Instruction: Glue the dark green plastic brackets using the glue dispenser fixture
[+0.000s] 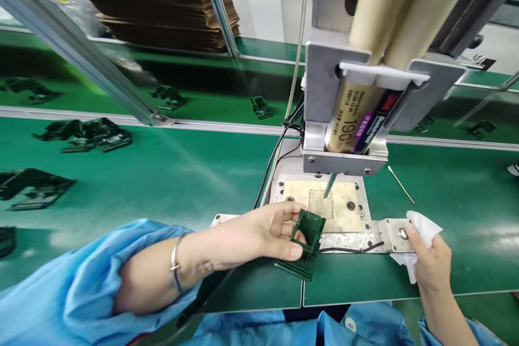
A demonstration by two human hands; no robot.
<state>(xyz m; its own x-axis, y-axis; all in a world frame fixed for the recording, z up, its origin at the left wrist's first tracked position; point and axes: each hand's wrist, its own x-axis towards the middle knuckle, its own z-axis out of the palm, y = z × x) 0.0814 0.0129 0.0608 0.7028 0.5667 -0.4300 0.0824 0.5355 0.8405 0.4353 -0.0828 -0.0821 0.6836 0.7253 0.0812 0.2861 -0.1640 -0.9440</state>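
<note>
My left hand (pixel 267 235) grips a dark green plastic frame-like part (pixel 310 235) between thumb and fingers, in front of a dispensing machine. Behind that part lies the machine's pale fixture plate (pixel 344 219), which has a shallow recess. A green nozzle (pixel 330 185) points down at the recess from a clamped glue cartridge (pixel 360 116) with a gold, purple and black label. On the right, my right hand (pixel 433 259) is closed around a crumpled white cloth or tissue (pixel 424 227). Its thumb lies beside a round metal button (pixel 403 233) on a small metal bracket; whether it touches the button I cannot tell.
Several similar green parts (pixel 93 134) lie piled at the left, with another group (pixel 36 186) nearer me. More parts (pixel 261 107) sit on the strip behind the metal rail. A cotton swab (pixel 400 184) lies right of the machine. Black cables (pixel 271 167) run along its left. Stacked cardboard (pixel 150 5) stands behind.
</note>
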